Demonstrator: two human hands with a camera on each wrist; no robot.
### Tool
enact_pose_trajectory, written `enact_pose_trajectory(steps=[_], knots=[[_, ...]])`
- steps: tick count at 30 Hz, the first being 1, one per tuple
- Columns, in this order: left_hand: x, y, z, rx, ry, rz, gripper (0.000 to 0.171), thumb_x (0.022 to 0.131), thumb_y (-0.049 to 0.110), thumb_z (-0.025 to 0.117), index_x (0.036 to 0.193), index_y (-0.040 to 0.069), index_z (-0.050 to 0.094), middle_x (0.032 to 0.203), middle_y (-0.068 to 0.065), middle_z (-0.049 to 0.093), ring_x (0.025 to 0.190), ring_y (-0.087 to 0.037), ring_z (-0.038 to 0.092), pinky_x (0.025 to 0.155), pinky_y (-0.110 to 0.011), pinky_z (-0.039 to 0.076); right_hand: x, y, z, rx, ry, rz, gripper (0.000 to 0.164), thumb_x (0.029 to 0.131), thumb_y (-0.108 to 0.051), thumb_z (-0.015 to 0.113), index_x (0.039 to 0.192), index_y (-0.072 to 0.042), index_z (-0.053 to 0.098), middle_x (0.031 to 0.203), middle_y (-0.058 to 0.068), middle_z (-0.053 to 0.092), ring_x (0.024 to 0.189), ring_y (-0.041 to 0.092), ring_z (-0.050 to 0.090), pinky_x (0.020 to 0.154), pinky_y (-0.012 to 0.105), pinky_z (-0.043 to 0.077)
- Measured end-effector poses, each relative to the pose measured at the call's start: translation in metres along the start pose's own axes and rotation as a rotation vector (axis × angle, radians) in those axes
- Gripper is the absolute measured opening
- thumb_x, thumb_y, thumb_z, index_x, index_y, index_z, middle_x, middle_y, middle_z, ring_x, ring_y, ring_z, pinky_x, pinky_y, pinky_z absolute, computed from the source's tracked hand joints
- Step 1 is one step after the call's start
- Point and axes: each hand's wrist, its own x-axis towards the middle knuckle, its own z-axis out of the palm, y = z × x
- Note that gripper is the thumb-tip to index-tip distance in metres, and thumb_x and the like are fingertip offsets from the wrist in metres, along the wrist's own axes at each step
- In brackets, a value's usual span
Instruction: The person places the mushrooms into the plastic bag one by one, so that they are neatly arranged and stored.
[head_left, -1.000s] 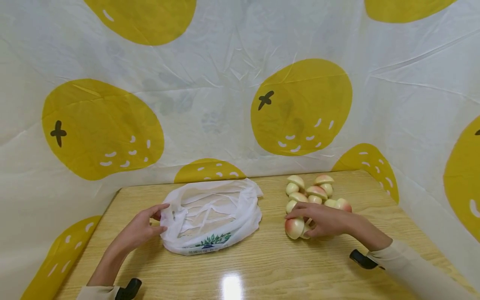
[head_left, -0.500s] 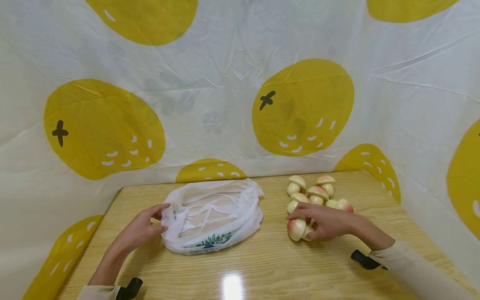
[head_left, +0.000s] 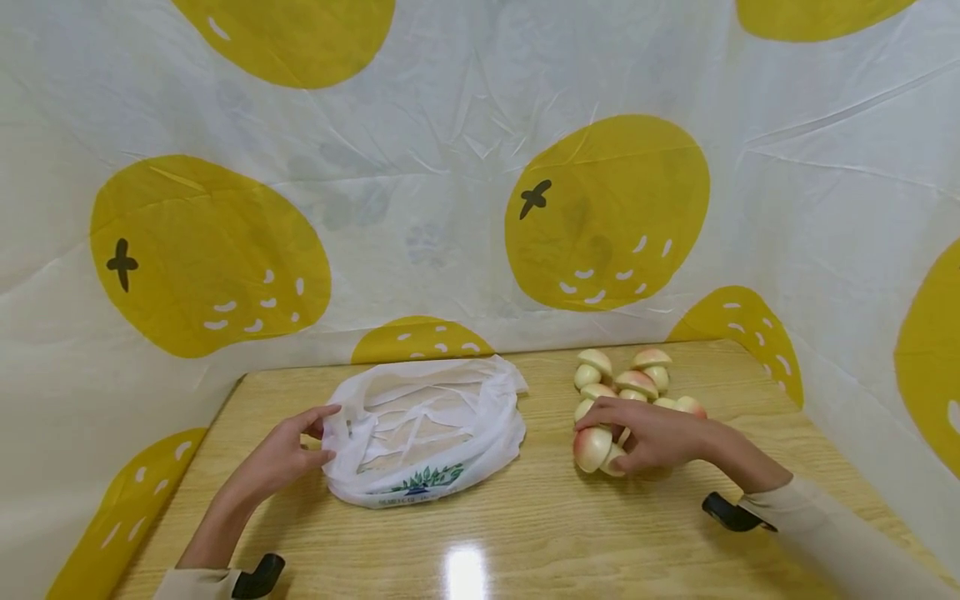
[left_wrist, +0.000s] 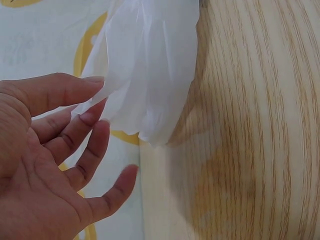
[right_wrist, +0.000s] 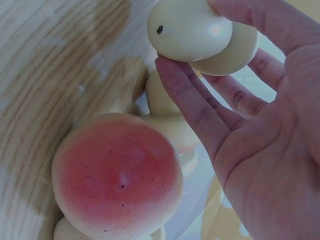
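A white plastic bag (head_left: 480, 462) with a green leaf print lies with its wide mouth spread upward. At its left side my left hand (head_left: 273, 458) holds the rim; in the left wrist view the bag's thin edge (left_wrist: 140, 75) passes between thumb and fingers. My right hand (head_left: 656, 433) pinches a cream mushroom (head_left: 591, 450) with a reddish cap between thumb and fingertips. The right wrist view shows this mushroom (right_wrist: 187, 30) with a dark spot on its rounded end. Another mushroom's red cap (right_wrist: 117, 175) shows large below it.
Several similar mushrooms (head_left: 636, 383) cluster beyond my right hand, some partly hidden by it. The wooden table (head_left: 360, 550) ends at a white curtain (head_left: 420, 208) with yellow fruit prints. Dark bands (head_left: 731, 512) sit on both wrists.
My right hand has risen slightly with the mushroom, its cap turning a little. The left hand and the bag stay in place.
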Motion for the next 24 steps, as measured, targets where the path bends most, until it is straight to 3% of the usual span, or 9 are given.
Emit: enact_pose_trajectory(steps=[7,16,24], knots=[[0.000,-0.002,0.001,-0.030,-0.008,0.036,0.066,0.087,0.001,0.076,0.146,-0.005,0.048,0.105,-0.011,0.057,0.103,-0.028,0.055,0.071,-0.025,0.050,0.005,-0.002,-0.006,-0.003,0.016,-0.013,0.055,0.086,-0.006,0.073,0.138,-0.018,0.059,0.125,0.001,0.057,0.102,0.011,0.064,0.082,0.033,0.058],[0.000,-0.001,0.004,-0.094,-0.012,0.012,0.066,0.086,0.000,0.076,0.145,-0.008,0.048,0.105,-0.012,0.055,0.102,-0.028,0.052,0.069,-0.025,0.048,0.014,-0.011,-0.013,0.016,0.025,0.015,0.055,0.087,-0.009,0.075,0.139,-0.012,0.058,0.122,-0.001,0.055,0.096,0.012,0.064,0.082,0.034,0.057],[0.001,0.002,0.011,-0.089,-0.011,0.010,0.067,0.086,0.001,0.077,0.146,-0.006,0.049,0.107,-0.012,0.054,0.104,-0.029,0.054,0.071,-0.025,0.048,0.021,-0.016,-0.017,0.010,0.053,-0.021,0.054,0.088,-0.010,0.075,0.139,-0.016,0.058,0.124,-0.002,0.056,0.098,0.014,0.063,0.084,0.037,0.058]])
